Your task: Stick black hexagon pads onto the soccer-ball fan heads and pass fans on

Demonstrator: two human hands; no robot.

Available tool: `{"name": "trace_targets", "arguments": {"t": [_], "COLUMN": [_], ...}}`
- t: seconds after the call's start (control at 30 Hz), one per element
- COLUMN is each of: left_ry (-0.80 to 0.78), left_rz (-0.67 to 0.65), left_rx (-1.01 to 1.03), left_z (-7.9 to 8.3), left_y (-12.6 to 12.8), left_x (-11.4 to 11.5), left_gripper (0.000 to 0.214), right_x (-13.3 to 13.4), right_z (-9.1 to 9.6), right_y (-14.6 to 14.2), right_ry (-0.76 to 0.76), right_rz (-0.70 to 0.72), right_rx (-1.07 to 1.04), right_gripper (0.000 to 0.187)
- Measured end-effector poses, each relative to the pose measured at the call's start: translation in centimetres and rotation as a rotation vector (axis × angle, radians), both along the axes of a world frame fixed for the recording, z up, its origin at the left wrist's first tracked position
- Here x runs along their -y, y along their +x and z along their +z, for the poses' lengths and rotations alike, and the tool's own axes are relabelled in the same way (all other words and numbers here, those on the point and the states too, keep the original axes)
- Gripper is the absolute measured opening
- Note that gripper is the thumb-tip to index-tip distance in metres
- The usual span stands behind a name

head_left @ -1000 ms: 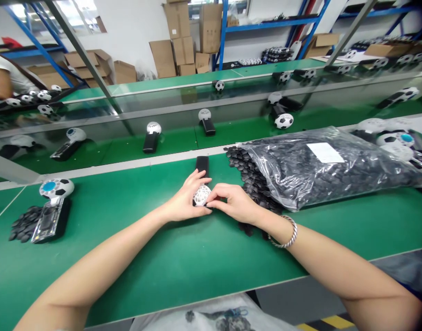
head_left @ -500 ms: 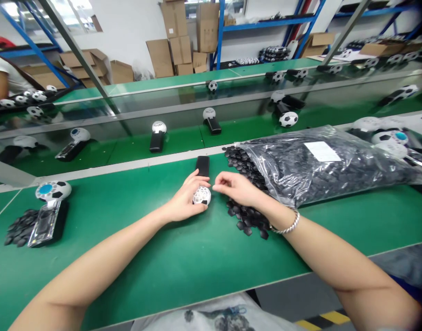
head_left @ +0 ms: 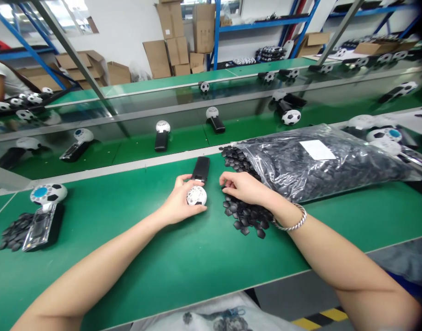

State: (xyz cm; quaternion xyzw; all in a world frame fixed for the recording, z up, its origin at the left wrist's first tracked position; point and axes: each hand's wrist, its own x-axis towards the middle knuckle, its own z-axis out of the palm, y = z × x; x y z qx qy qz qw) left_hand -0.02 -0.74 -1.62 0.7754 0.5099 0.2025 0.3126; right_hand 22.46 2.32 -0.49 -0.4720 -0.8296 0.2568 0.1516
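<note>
My left hand [head_left: 179,201] is closed around the white, football-patterned round head of a handheld fan [head_left: 196,196], thumb at the near side and fingers at the far side. The fan's black handle [head_left: 201,169] points away from me on the green bench. Just right of it, my right hand [head_left: 239,186] hovers at the left edge of a pile of black pentagon pieces [head_left: 248,216], its fingers curled into a pinch. Whatever is between those fingertips is too small and dark to make out. The pile spills from a clear plastic bag [head_left: 287,174] of such pieces.
At the left stands another ball-headed fan [head_left: 47,216] with a clear-fronted handle, beside a small heap of black pieces [head_left: 14,232]. Beyond the bench's pale rail, a green conveyor [head_left: 183,138] carries several fans. Part of another person [head_left: 4,80] shows at far left.
My right hand has shifted slightly right, from beside the fan head to the pile's edge. The fan has tilted and moved slightly left in my left hand. Fans on the conveyor have moved right.
</note>
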Motion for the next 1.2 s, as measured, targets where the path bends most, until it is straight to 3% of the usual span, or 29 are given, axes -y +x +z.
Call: {"name": "trace_targets", "arguments": {"t": [0.13,0.23,0.3,0.43,0.63,0.8,0.93,1.2], "left_ry": [-0.036,-0.073,-0.094,-0.09,-0.09,-0.087,-0.064,-0.033], "left_rz": [-0.193,-0.26,-0.278,-0.298,-0.352,-0.344,-0.326,-0.152], "left_rx": [0.039,0.08,0.116,0.148,0.141,0.13,0.133,0.148], "left_z": [0.6,0.6,0.3,0.0,0.3,0.3,0.0,0.1], "left_y": [-1.1,-1.8,-1.9,-2.0,-2.0,-2.2,-2.2,-0.6], "left_x": [-0.5,-1.0,-1.2,-1.6,-1.7,-1.7,-1.5,-0.8], "left_gripper": [0.058,0.061,0.061,0.06,0.059,0.059,0.059,0.046], "right_x": [0.7,1.2,1.4,1.6,1.5,1.8,2.1,2.2], "right_z": [0.2,0.2,0.3,0.3,-0.5,-0.4,-0.2,-0.9], "right_y": [-0.6,-1.1,-1.4,-1.8,-2.0,-2.0,-2.2,-3.0], "right_ry": [-0.115,-0.255,-0.201,0.089,0.132,0.084,0.153,0.092], "right_rz": [0.052,0.074,0.108,0.186,0.215,0.205,0.236,0.204], "right_rx": [-0.264,-0.394,-0.411,-0.41,-0.342,-0.302,-0.325,-0.329], "right_gripper": [0.007,0.016,0.017,0.009,0.017,0.012,0.009,0.01]}}
